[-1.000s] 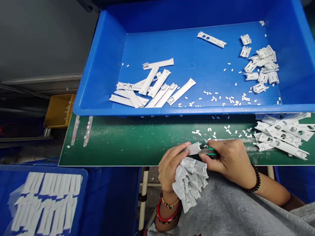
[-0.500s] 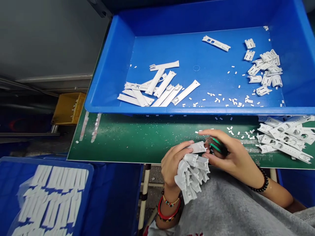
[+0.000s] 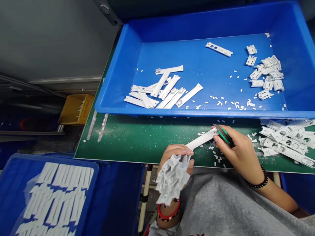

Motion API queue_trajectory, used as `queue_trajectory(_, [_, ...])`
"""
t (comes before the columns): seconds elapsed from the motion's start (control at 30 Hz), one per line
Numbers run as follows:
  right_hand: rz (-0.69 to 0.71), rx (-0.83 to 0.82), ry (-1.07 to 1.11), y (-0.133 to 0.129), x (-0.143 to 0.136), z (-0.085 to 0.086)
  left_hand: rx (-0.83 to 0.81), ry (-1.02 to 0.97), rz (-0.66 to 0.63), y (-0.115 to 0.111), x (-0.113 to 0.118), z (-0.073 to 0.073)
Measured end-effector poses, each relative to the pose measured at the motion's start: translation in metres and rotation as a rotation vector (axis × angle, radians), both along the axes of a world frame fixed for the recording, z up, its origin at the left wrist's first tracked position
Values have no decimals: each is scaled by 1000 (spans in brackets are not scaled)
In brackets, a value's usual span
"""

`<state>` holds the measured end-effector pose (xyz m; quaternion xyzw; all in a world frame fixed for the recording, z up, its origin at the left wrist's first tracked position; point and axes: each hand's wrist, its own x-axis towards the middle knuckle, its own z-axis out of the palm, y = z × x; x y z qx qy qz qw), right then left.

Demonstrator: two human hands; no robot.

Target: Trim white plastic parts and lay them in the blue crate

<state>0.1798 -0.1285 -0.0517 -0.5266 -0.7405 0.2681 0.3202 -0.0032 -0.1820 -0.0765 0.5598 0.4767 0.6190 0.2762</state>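
My left hand (image 3: 169,154) is closed on a bundle of white plastic parts (image 3: 173,180), stacked with their ends toward me. From the same grip one long white plastic strip (image 3: 201,139) reaches up and right over the bench. My right hand (image 3: 238,152) is wrapped around a dark-and-green utility knife (image 3: 224,135); its thin blade lies at the strip's far end, by a small hole. The right thumb rests close to that end, seemingly touching it. The fingers behind the knife are partly hidden.
A large blue bin (image 3: 187,113) on the green bench (image 3: 128,141) holds white strips, short white pieces and tiny scraps. More white parts (image 3: 287,141) are heaped at the bench's right. Lower left, a blue tray (image 3: 95,170) carries rows of strips. A yellow bin (image 3: 76,109) stands farther back.
My left hand has turned, swinging the bundle down and left, and the long strip now points out to the right. My right hand has moved right, its knife now at the strip's end.
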Motion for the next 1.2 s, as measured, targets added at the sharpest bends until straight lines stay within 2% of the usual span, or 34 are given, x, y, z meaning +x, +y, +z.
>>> queue_trajectory(0.07, [-15, -2, -17, 0, 2, 2, 10, -154, 20, 2, -1, 1])
queue_trajectory(0.13, [-34, 7, -9, -2, 4, 5, 26, -278, 117, 5, -4, 3])
queue_trajectory(0.23, [-58, 51, 32, -5, 6, 7, 36, -311, 271, 7, -9, 3])
queue_trajectory(0.3, [-60, 86, 41, -6, 5, 5, -21, -201, 266, 5, -11, 0])
queue_trajectory(0.43, [-22, 161, -53, -5, 1, -3, -209, 190, 299, -2, -6, -8])
queue_trajectory(0.5, [-4, 158, -131, -3, 2, -4, -233, 279, 321, -4, -3, -11])
queue_trajectory(0.6, [18, 113, -172, -4, 7, 2, -195, 235, 257, -6, -2, -14])
queue_trajectory(0.8, [148, 103, 63, -15, 7, 19, -123, 367, 253, -4, -3, -11])
queue_trajectory(1.03, [218, -11, 290, -11, -16, 17, -33, 495, 177, 3, -2, 1])
queue_trajectory(1.2, [225, -21, 308, -9, -17, 17, -43, 424, 95, 5, -3, 1])
